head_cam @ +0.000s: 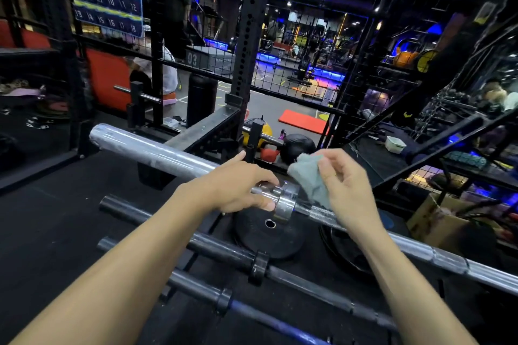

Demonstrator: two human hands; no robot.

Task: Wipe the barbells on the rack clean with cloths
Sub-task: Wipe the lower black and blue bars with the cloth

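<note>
1. Dim gym floor all round, black rubber matting (56,232) underfoot and blue lights glowing behind a wire-mesh fence (308,45); a perforated black rack upright (252,22) stands just past the work.

2. Across the middle runs the chrome barbell (157,151), from its thick sleeve end at upper left down to the lower right, lying above two darker bars (218,249) and a black weight plate (269,230) flat on the floor.

3. The person's left hand (235,187) is curled over the bar's sleeve just beside the shiny collar (284,202), thumb under and fingers over, holding it steady.

4. The right hand (347,190) pinches a grey-green cloth (311,176) between thumb and fingers; the cloth hangs down against the knurled shaft just past the collar.

5. To my eye the bar is heavy, rigid steel that will not flex. Its sleeve looks smooth and slick and may turn under a grip, so holding close to the collar seems sensible.

6. The cloth is limp and light. Wrapped round the shaft and gripped through, it should slide on the smooth parts and drag on the knurling.

7. I would judge the wiping of this bar to be under way at the collar, with the darker bars below not yet touched.
</note>
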